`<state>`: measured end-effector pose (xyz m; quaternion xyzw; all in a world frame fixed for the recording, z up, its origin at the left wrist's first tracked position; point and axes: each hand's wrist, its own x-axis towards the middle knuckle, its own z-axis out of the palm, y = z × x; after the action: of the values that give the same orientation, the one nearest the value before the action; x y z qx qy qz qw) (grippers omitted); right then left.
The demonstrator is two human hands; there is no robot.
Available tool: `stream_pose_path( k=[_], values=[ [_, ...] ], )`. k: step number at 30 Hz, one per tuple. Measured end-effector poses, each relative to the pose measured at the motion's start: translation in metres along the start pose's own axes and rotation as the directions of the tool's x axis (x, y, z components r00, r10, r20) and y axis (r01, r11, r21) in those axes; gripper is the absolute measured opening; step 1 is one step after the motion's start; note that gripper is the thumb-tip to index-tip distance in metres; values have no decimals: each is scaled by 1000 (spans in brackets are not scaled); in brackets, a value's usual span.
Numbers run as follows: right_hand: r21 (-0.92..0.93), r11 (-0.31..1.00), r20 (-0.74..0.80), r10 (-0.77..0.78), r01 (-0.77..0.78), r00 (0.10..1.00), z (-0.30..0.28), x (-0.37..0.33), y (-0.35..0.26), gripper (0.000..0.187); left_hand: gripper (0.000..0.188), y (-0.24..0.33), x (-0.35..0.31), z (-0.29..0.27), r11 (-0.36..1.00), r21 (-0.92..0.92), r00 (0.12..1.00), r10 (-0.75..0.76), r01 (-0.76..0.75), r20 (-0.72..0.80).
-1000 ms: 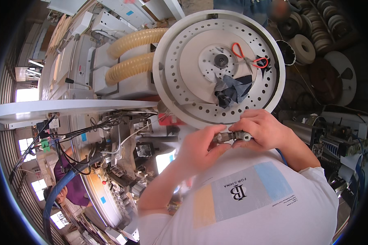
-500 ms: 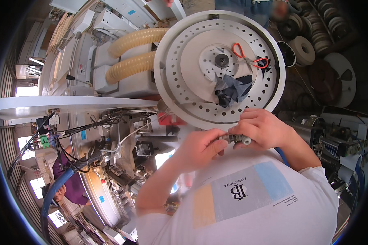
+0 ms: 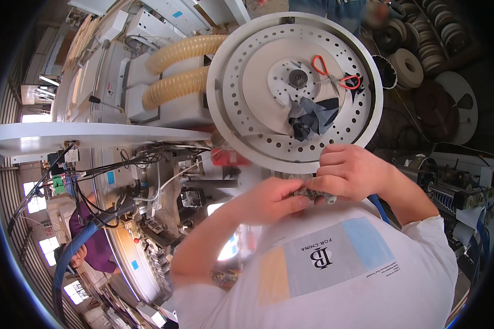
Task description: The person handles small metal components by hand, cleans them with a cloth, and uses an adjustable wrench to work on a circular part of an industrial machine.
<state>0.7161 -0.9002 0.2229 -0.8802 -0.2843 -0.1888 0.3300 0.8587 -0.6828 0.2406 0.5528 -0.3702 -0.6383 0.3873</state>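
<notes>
Close to my shirt front, my left hand [image 3: 274, 200] and my right hand [image 3: 347, 172] both grip a small grey metal part with a pale round end [image 3: 329, 199]. Fingers cover most of it, so its exact kind does not show. The right hand's fingers are curled over the part, and the left thumb presses along its other end. Just beyond my hands is a big round white reel plate [image 3: 233, 115] with rings of holes. On it lie red-handled scissors [image 3: 319, 67] and crumpled dark grey cloth scraps [image 3: 315, 116].
Two ribbed yellow hoses [image 3: 175, 93] run from a white machine at left. A white beam [image 3: 93, 133] and black cables [image 3: 142, 159] reach in from the left. Rolls of edging tape [image 3: 406, 66] stand at far right. Someone in purple [image 3: 90, 236] is at lower left.
Both hands have shifted slightly toward my body with the metal part, and the left hand's grip has turned a little. The scissors and cloth scraps stay in place.
</notes>
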Motion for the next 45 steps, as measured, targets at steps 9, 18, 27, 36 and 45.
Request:
stream_pose_path(
  k=[9,18,27,36,45],
  values=[
    [-107,956,123,-261,274,958,-22,18,7,18,24,-1,6,5,979,-103,942,-139,177,304],
    [-199,980,198,8,32,980,-16,6,-6,29,21,-6,4,28,703,689,922,363,-176,-135],
    [-107,984,209,160,-140,965,4,2,-7,31,21,-6,-1,17,694,719,974,179,-26,-137],
    [-171,925,195,-306,340,932,-34,40,-4,26,29,-18,-6,-3,845,-436,859,-52,309,509],
    [-222,939,177,-228,264,957,-22,29,-18,31,29,-16,-19,28,940,277,979,198,-201,38]
  ],
)
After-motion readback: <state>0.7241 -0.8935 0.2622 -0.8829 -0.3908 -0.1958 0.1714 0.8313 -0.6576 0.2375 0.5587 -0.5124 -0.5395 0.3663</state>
